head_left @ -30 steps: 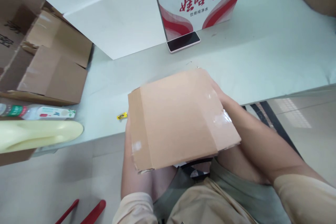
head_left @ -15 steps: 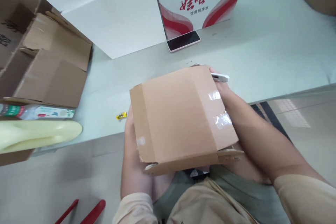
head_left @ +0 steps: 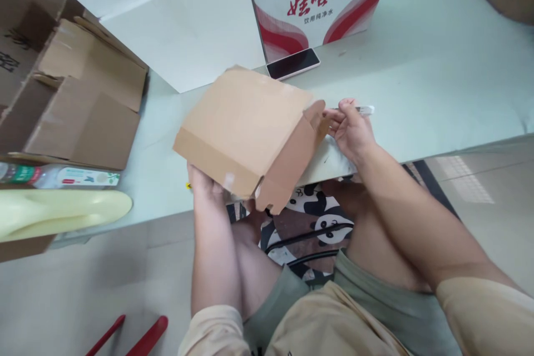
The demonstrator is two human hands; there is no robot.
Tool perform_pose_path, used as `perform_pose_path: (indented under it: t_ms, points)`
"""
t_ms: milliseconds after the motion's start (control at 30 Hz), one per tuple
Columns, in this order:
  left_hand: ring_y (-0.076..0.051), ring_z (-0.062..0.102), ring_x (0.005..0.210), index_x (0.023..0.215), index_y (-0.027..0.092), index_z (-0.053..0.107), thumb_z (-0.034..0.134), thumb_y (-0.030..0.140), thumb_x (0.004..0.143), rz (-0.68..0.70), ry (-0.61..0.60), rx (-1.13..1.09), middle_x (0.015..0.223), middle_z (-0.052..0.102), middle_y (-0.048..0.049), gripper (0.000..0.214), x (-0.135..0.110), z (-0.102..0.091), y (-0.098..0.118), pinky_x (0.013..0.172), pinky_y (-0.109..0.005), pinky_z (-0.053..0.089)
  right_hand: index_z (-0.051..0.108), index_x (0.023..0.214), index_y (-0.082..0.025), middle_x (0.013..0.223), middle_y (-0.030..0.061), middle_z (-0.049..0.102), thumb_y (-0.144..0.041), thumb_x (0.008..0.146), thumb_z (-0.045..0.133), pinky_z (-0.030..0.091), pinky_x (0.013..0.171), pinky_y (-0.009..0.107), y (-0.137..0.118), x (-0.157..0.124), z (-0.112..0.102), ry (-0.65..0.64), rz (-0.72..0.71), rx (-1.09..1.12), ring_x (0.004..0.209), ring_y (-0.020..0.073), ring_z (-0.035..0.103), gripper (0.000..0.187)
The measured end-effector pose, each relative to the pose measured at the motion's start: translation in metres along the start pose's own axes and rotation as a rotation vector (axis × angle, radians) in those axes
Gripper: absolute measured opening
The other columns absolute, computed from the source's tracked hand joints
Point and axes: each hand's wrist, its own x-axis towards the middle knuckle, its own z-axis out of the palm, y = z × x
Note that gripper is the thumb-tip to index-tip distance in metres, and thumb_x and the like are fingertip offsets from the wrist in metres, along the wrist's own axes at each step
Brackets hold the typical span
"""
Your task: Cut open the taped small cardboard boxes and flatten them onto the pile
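A brown cardboard box (head_left: 250, 117) is held tilted over the front of the table. One side flap (head_left: 287, 164) faces my right side. My left hand (head_left: 204, 181) grips the box from below at its near left edge, its fingers mostly hidden underneath. Beside the far right corner, my right hand (head_left: 352, 130) is closed around a slim white utility knife (head_left: 366, 110), whose pale end sticks out to the right. The fingertips of that hand are at the corner of the flap; whether they touch it I cannot tell.
A phone (head_left: 293, 63) lies before a white-and-red carton (head_left: 321, 5). Opened cardboard boxes (head_left: 83, 94), a bottle (head_left: 62, 176) and a pale yellow object (head_left: 67, 211) are at left. A yellow wrapper (head_left: 189, 185) peeks out by my left wrist. Red bars (head_left: 146, 336) stand below.
The box has turned and shifted up and left, with its right side flap now showing. My right hand has come out from behind it to the right with the knife.
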Motion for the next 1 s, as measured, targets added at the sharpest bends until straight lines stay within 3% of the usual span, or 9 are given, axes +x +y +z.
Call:
perform_pose_path:
  t_ms: [167, 267, 400, 500, 600, 700, 833, 933, 1000]
  points:
    - [-0.021, 0.07, 0.097, 0.097, 0.019, 0.065, 0.073, 0.049, 0.073, 0.044, 0.092, -0.159, 0.1, 0.074, -0.0048, 0.039, 0.008, 0.005, 0.0, 0.085, -0.034, 0.057, 0.038, 0.095, -0.029, 0.121, 0.0025, 0.069, -0.062, 0.063, 0.084, 0.059, 0.082, 0.036, 0.004, -0.006, 0.0, -0.041, -0.065, -0.127, 0.117, 0.0217, 0.068, 0.064]
    - [-0.023, 0.069, 0.109, 0.101, 0.023, 0.067, 0.072, 0.052, 0.073, 0.165, 0.148, -0.079, 0.114, 0.073, -0.0054, 0.041, 0.005, 0.011, 0.0, 0.093, -0.035, 0.057, 0.036, 0.098, -0.029, 0.133, 0.0068, 0.063, -0.062, 0.071, 0.079, 0.055, 0.098, 0.042, 0.003, -0.011, 0.001, -0.104, -0.199, -0.238, 0.13, 0.0206, 0.061, 0.061]
    - [-0.022, 0.069, 0.11, 0.11, 0.026, 0.071, 0.072, 0.038, 0.074, 0.265, 0.202, 0.042, 0.115, 0.074, -0.0031, 0.038, 0.002, 0.014, -0.005, 0.101, -0.035, 0.055, 0.034, 0.098, -0.029, 0.136, 0.008, 0.062, -0.062, 0.076, 0.076, 0.05, 0.107, 0.047, 0.001, -0.018, 0.005, -0.201, -0.268, -0.258, 0.13, 0.0208, 0.06, 0.058]
    - [-0.024, 0.068, 0.114, 0.104, 0.026, 0.077, 0.067, 0.033, 0.075, 0.271, 0.133, 0.127, 0.113, 0.074, -0.0033, 0.031, 0.002, 0.01, -0.01, 0.108, -0.04, 0.052, 0.032, 0.097, -0.029, 0.133, 0.0055, 0.062, -0.061, 0.075, 0.076, 0.056, 0.094, 0.043, 0.002, -0.016, 0.005, -0.181, -0.293, -0.208, 0.115, 0.0206, 0.066, 0.059]
    - [-0.025, 0.066, 0.118, 0.09, 0.026, 0.081, 0.069, 0.026, 0.07, 0.3, 0.059, 0.246, 0.114, 0.073, -0.0037, 0.024, 0.003, 0.002, -0.015, 0.11, -0.043, 0.052, 0.031, 0.096, -0.029, 0.11, 0.0021, 0.065, -0.063, 0.077, 0.072, 0.056, 0.071, 0.035, 0.006, -0.007, -0.001, -0.049, -0.293, -0.202, 0.087, 0.0182, 0.067, 0.056]
    - [-0.026, 0.065, 0.121, 0.091, 0.029, 0.083, 0.064, 0.013, 0.062, 0.259, -0.167, 0.42, 0.119, 0.072, -0.004, 0.038, 0.004, -0.006, -0.019, 0.113, -0.047, 0.05, 0.033, 0.096, -0.029, 0.089, -0.0024, 0.059, -0.054, 0.076, 0.075, 0.051, 0.06, 0.029, 0.01, 0.001, -0.012, 0.015, -0.258, -0.242, 0.073, 0.0152, 0.061, 0.053]
    - [-0.03, 0.06, 0.13, 0.101, 0.028, 0.082, 0.055, 0.006, 0.055, 0.116, -0.434, 0.631, 0.132, 0.068, -0.0064, 0.058, 0.005, -0.013, -0.02, 0.119, -0.055, 0.043, 0.035, 0.092, -0.028, 0.083, -0.0058, 0.054, -0.03, 0.069, 0.079, 0.046, 0.054, 0.023, 0.009, 0.003, -0.022, 0.042, -0.195, -0.317, 0.067, 0.0106, 0.054, 0.05]
    - [-0.031, 0.055, 0.137, 0.101, 0.027, 0.081, 0.055, 0.008, 0.06, 0.083, -0.494, 0.69, 0.138, 0.065, -0.0066, 0.053, 0.005, -0.015, -0.021, 0.122, -0.055, 0.038, 0.036, 0.089, -0.027, 0.079, -0.0062, 0.053, -0.025, 0.066, 0.078, 0.044, 0.053, 0.022, 0.006, 0.0, -0.022, 0.051, -0.202, -0.336, 0.065, 0.0098, 0.051, 0.048]
    - [-0.031, 0.049, 0.143, 0.106, 0.027, 0.078, 0.062, 0.015, 0.067, 0.084, -0.439, 0.675, 0.144, 0.06, -0.0077, 0.044, 0.006, -0.014, -0.021, 0.124, -0.055, 0.035, 0.037, 0.087, -0.026, 0.078, -0.006, 0.053, -0.026, 0.064, 0.08, 0.045, 0.054, 0.023, 0.002, -0.003, -0.019, 0.04, -0.238, -0.286, 0.065, 0.0108, 0.051, 0.049]
